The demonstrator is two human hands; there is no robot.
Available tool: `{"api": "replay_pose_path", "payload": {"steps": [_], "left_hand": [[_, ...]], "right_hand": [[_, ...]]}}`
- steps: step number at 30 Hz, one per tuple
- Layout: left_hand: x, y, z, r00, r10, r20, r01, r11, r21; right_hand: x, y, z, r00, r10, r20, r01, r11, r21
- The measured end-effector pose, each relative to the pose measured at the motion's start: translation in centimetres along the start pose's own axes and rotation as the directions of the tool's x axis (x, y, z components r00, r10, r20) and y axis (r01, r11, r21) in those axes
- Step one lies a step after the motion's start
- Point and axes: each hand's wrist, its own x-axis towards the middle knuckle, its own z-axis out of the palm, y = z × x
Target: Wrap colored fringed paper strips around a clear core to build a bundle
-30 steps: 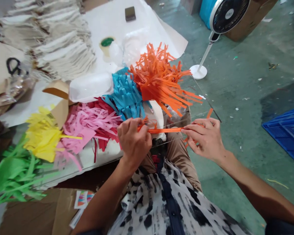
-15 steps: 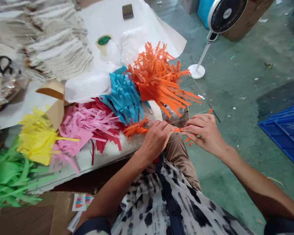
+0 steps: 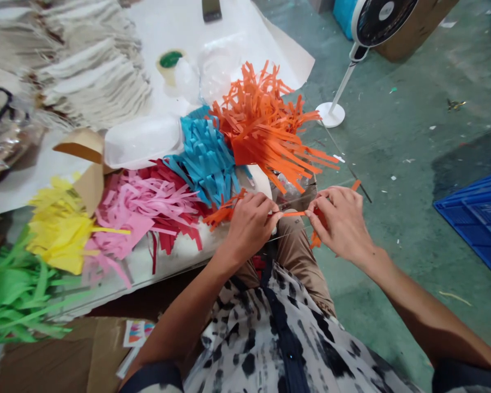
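Orange strip (image 3: 294,214) between fingers (image 3: 263,203)

The narrow orange strip (image 3: 293,214) stretches straight, nearly level, perhaps twisted.

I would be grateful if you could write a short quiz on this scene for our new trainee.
1. What colour is the strip that runs between the left hand and the right hand?
2. True or false: the fan stands on the floor.
3. Fill in the missing word: the yellow bundle lies between the green bundle and the ____ bundle.

Key:
1. Orange.
2. True.
3. Pink.
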Motion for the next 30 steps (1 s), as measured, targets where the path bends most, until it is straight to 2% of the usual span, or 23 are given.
{"api": "replay_pose_path", "payload": {"steps": [4, 8, 12, 15, 18, 22, 26, 28, 30], "left_hand": [[0.2, 0.1, -0.2, 0.999, -0.052, -0.013, 0.052, 0.999, -0.009], [0.4, 0.3, -0.1, 0.993, -0.111, -0.026, 0.11, 0.993, -0.049], [0.5, 0.6, -0.2, 0.989, -0.147, -0.021, 0.145, 0.985, -0.09], [0.5, 0.9, -0.3, 0.988, -0.154, -0.017, 0.152, 0.985, -0.079], [0.3, 1.1, -0.3, 0.988, -0.152, -0.021, 0.151, 0.987, -0.046], [-0.8, 0.5, -0.9, 0.98, -0.186, -0.071, 0.19, 0.98, 0.056], [-1.9, -0.3, -2.3, 0.955, -0.231, -0.186, 0.268, 0.941, 0.207], [-2.0, -0.1, -2.6, 0.953, -0.157, -0.26, 0.222, 0.944, 0.244], [-1.9, 0.5, -2.1, 0.964, 0.025, -0.265, 0.049, 0.962, 0.269]], "right_hand": [[0.4, -0.3, 0.0, 0.999, 0.033, 0.004, -0.033, 0.999, -0.011], [0.0, 0.6, -0.1, 0.996, 0.09, -0.015, -0.09, 0.996, -0.008], [-0.8, 0.9, -0.3, 0.983, 0.146, -0.11, -0.148, 0.989, -0.008], [-1.0, -0.5, -0.1, 0.987, -0.011, -0.16, -0.002, 0.997, -0.082], [-1.0, -1.9, 0.3, 0.978, -0.181, -0.109, 0.168, 0.979, -0.119], [-1.3, -1.9, 0.4, 0.973, -0.198, -0.117, 0.187, 0.978, -0.097], [-1.3, -1.3, 0.4, 0.972, -0.208, -0.109, 0.203, 0.978, -0.051], [-1.2, -1.3, 0.4, 0.972, -0.207, -0.11, 0.205, 0.978, -0.027], [-1.2, -1.4, 0.4, 0.97, -0.218, -0.111, 0.217, 0.976, -0.023]]}}
